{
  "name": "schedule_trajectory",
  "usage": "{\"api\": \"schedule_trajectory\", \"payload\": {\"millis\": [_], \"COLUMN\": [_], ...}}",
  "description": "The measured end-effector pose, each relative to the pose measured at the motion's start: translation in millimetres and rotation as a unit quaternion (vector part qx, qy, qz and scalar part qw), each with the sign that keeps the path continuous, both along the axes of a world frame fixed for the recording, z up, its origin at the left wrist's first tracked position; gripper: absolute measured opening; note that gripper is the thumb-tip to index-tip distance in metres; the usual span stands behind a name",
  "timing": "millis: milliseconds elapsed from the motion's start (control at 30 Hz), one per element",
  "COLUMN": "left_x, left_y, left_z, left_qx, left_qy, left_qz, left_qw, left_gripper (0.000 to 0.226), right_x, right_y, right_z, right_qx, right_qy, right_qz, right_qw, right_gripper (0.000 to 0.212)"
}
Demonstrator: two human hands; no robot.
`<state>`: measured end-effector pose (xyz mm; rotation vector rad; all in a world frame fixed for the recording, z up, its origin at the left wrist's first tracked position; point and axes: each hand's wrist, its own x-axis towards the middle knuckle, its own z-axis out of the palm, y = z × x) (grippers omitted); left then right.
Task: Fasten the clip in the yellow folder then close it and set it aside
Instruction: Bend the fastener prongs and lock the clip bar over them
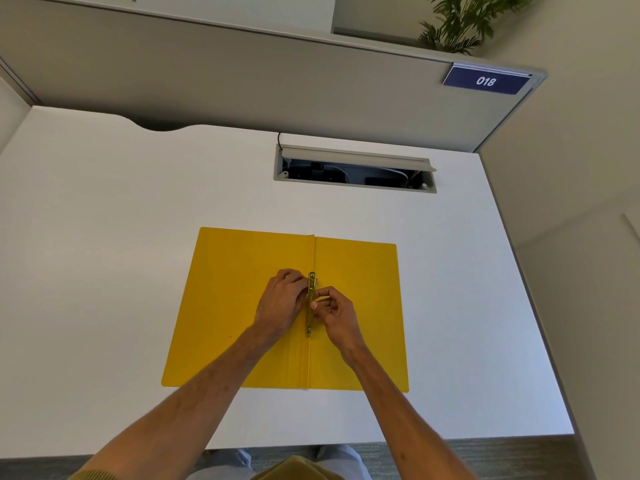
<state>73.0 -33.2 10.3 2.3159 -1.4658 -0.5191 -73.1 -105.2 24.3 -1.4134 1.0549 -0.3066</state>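
A yellow folder (228,292) lies open and flat on the white desk, its spine running toward me. Along the spine sits a long brass clip (311,282). My left hand (280,303) rests on the left leaf with its fingertips pressed against the clip's upper part. From the right, my right hand (337,315) pinches the clip's middle between thumb and forefinger. The hands hide the middle of the clip; its two ends show.
The white desk (104,237) spreads wide on both sides of the folder. An open cable tray (353,169) sits in the desk behind the folder. A grey partition (207,71) with a "018" sign (486,81) stands at the back.
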Motion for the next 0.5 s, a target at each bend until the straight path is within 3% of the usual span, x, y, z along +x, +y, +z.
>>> {"api": "schedule_trajectory", "payload": {"millis": [367,500], "left_x": [1.7,5.6], "left_y": [2.5,14.2], "left_z": [-3.2,-4.1], "left_qx": [-0.004,-0.038], "left_qy": [0.009,0.05], "left_qz": [-0.02,-0.001], "left_qw": [1.0,0.998], "left_gripper": [0.032,0.047], "right_x": [-0.9,4.4], "right_y": [-0.6,0.7], "right_z": [-4.4,-3.3], "right_qx": [-0.003,-0.013], "right_qy": [0.022,0.039], "right_qz": [-0.007,-0.014], "right_qw": [1.0,0.999], "right_gripper": [0.012,0.012]}}
